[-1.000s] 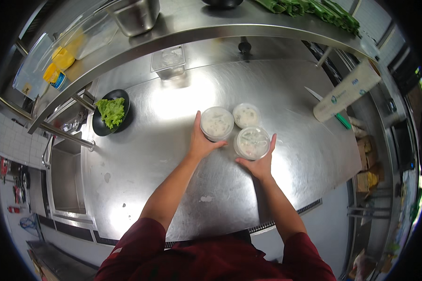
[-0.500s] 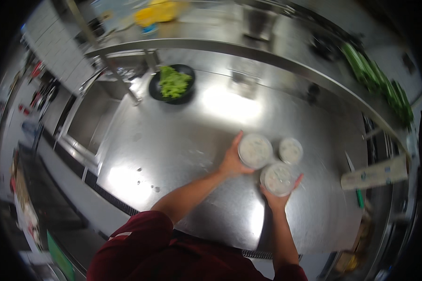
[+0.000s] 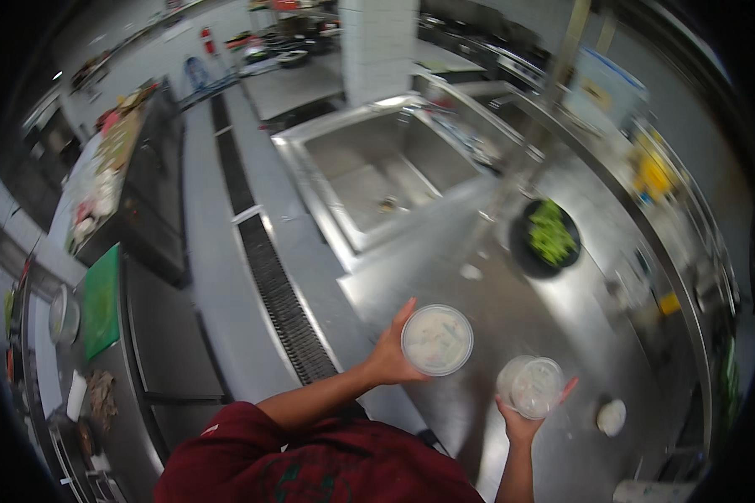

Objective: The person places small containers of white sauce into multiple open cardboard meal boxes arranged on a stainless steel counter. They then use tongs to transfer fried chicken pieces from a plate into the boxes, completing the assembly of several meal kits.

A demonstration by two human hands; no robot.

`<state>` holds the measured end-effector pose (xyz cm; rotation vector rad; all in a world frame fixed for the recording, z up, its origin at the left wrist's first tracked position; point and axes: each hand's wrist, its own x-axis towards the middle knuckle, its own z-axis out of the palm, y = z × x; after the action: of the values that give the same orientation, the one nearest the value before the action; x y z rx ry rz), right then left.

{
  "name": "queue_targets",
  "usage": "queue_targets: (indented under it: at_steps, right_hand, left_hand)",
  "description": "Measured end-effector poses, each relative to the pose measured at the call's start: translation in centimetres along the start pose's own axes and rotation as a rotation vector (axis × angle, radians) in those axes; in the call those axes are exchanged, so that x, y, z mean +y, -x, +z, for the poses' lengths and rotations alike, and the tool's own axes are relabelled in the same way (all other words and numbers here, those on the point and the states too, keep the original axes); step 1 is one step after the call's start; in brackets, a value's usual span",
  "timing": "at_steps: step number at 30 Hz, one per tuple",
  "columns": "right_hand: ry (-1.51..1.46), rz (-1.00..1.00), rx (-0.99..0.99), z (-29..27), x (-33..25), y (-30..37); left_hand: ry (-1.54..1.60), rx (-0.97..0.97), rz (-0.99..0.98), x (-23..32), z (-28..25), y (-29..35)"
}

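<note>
Left hand (image 3: 389, 353) curled round side of wide lidded tub (image 3: 437, 339), thumb and fingers spread. Right hand (image 3: 518, 422) cupping second tub (image 3: 537, 387), gripping its sides. Both tubs over steel table (image 3: 499, 314), apart. Smaller tub (image 3: 611, 417) on table, right of second. Black bowl (image 3: 523, 251) holding lettuce (image 3: 552, 233), beyond.
</note>
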<state>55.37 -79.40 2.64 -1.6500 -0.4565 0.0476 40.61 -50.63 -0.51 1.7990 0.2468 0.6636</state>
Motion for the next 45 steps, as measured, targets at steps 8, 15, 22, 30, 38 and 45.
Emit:
queue_targets:
  at_steps: [8,15,22,30,38,45]
  right_hand:
    - [-0.094,-0.176,-0.334,26.4,-4.9,-3.0]
    - [-0.149,-0.112,-0.670,50.4,-6.2,-7.3]
    - [-0.342,-0.138,-0.918,78.2,-10.9,-12.9]
    - [-0.374,-0.291,-1.134,111.2,-16.8,-18.5]
    - [-0.411,-0.269,-1.142,138.8,-20.9,-18.5]
    - [-0.317,-0.341,-1.143,160.5,-21.9,-20.6]
  left_hand:
    - [-0.418,0.401,-0.042,-0.3,-27.0,5.3]
    - [-0.408,0.800,-0.124,-4.9,-44.8,5.8]
    - [-0.386,1.005,-0.178,-8.4,-63.2,-0.3]
    - [-0.567,1.203,-0.186,-13.0,-85.6,-7.3]
    - [-0.547,1.232,-0.167,-20.1,-109.7,-11.6]
    - [-0.532,1.286,-0.223,-23.8,-130.6,-17.7]
